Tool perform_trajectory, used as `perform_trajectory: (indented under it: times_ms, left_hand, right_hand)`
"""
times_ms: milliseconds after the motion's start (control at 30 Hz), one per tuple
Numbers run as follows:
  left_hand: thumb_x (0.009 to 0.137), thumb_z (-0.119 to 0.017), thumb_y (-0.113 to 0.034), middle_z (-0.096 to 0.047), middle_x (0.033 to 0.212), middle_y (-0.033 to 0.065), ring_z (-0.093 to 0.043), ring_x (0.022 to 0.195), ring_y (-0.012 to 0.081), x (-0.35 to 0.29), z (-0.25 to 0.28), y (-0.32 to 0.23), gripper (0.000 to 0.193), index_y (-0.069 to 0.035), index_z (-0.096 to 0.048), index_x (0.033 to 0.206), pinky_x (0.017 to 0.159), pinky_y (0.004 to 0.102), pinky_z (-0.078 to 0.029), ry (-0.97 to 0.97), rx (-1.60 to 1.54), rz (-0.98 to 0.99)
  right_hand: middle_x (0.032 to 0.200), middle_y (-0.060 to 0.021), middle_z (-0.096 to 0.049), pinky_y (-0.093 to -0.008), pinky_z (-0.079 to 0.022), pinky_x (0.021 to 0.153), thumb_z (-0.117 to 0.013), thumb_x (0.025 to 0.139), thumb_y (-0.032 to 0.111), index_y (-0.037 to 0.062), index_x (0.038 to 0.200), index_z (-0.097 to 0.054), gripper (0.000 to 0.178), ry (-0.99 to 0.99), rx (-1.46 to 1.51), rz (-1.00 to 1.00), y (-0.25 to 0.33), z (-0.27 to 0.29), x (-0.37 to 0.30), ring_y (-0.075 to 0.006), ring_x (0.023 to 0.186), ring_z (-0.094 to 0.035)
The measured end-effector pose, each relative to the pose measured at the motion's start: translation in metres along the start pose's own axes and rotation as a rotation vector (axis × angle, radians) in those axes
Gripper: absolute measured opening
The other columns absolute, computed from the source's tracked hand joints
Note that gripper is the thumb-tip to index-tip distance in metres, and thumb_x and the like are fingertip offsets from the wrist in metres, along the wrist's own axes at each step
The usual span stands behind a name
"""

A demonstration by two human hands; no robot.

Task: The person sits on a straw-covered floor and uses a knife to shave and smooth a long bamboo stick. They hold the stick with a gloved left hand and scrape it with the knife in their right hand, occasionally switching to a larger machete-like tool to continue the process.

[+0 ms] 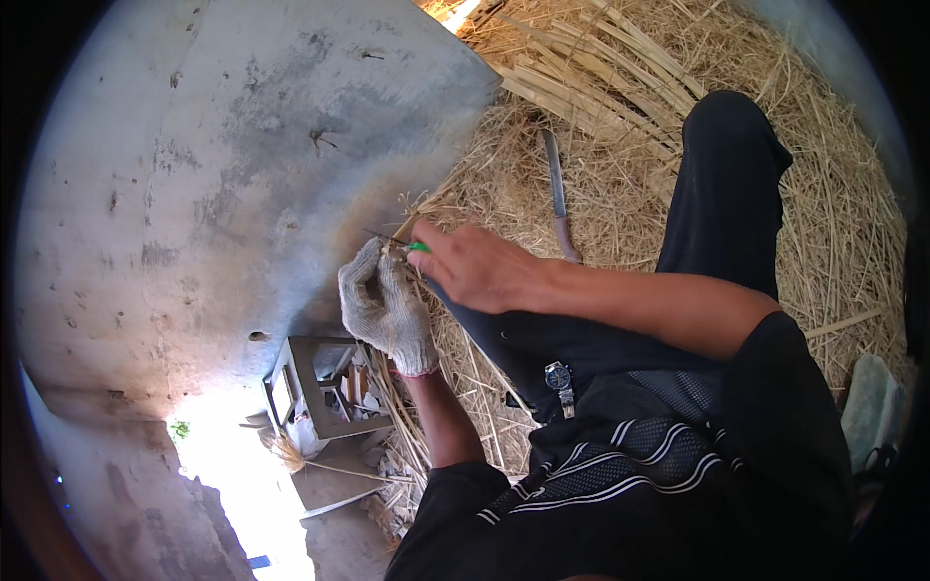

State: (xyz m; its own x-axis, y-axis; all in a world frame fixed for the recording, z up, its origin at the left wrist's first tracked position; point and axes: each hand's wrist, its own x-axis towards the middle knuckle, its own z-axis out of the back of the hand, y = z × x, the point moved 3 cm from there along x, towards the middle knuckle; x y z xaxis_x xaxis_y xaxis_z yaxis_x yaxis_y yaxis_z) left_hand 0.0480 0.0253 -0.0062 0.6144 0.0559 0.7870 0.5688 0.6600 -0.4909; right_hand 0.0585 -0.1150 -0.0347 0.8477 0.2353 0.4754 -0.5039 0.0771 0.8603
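Note:
My left hand [383, 300] wears a pale knitted work glove, with thumb and fingertips pinched together. At those fingertips is a thin pale strip [411, 223] that looks like split bamboo or cane. My right hand [475, 266] is bare and closed round the green handle [418, 247] of a small knife. Its narrow dark blade points left, just above the gloved fingertips and close against the strip. Whether the edge cuts into the strip is too small to tell. Both hands meet in front of my left leg.
A long knife [555, 184] with a wooden handle lies on shavings [620, 228]. Split pale strips [601, 92] are heaped at the far side. A stained wall [232, 174] rises at left, with a wooden stool [334, 392] near it. A wristwatch [559, 381] rests against my dark clothing.

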Motion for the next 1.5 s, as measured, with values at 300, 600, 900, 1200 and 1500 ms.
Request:
perform_trajectory:
  times_ms: [300, 600, 900, 1200, 1500]
  left_hand:
    - [0.087, -0.062, 0.008, -0.066, 0.097, 0.0118, -0.066, 0.088, 0.0186, -0.004, -0.015, -0.004, 0.013, 0.004, -0.063, 0.099, 0.076, 0.0315, -0.055, -0.004, -0.031, -0.009]
    - [0.089, -0.060, 0.006, -0.068, 0.089, 0.0139, -0.066, 0.076, 0.0177, -0.002, -0.019, -0.002, 0.012, 0.004, -0.063, 0.101, 0.075, 0.0308, -0.055, 0.136, -0.069, -0.120]
    - [0.089, -0.063, 0.005, -0.067, 0.097, 0.0125, -0.065, 0.081, 0.0160, 0.004, -0.018, -0.013, 0.011, 0.003, -0.064, 0.099, 0.076, 0.0286, -0.054, -0.001, -0.014, 0.029]
    - [0.086, -0.065, 0.006, -0.066, 0.097, 0.0118, -0.065, 0.086, 0.0170, -0.005, -0.021, -0.009, 0.015, 0.003, -0.064, 0.100, 0.076, 0.0288, -0.054, 0.036, -0.098, 0.039]
    - [0.087, -0.064, 0.006, -0.065, 0.093, 0.0092, -0.067, 0.077, 0.0144, -0.001, -0.013, -0.019, 0.016, 0.003, -0.064, 0.102, 0.070, 0.0262, -0.054, 0.126, -0.076, 0.036]
  right_hand:
    - [0.056, -0.0243, -0.057, -0.0473, -0.053, 0.052, -0.050, 0.098, 0.018, -0.0037, 0.093, -0.048, 0.023, -0.089, -0.170, 0.007, -0.016, -0.001, -0.011, -0.0431, 0.057, -0.065]
    - [0.075, -0.0310, -0.064, -0.0500, -0.055, 0.063, -0.048, 0.098, 0.020, -0.0079, 0.108, -0.051, 0.030, -0.053, -0.415, -0.086, -0.071, 0.006, -0.001, -0.0457, 0.076, -0.067]
    - [0.063, -0.0308, -0.057, -0.0520, -0.049, 0.061, -0.047, 0.100, 0.029, -0.0042, 0.103, -0.051, 0.033, 0.011, -0.068, -0.054, -0.016, 0.015, -0.005, -0.0479, 0.066, -0.062]
    - [0.062, -0.0264, -0.061, -0.0496, -0.052, 0.054, -0.050, 0.099, 0.022, -0.0061, 0.100, -0.052, 0.028, -0.090, -0.156, -0.077, -0.020, 0.008, -0.010, -0.0434, 0.064, -0.066]
    - [0.078, -0.0272, -0.066, -0.0459, -0.057, 0.061, -0.047, 0.098, 0.019, -0.0067, 0.100, -0.055, 0.027, -0.090, -0.420, -0.074, -0.063, 0.000, 0.007, -0.0402, 0.074, -0.070]
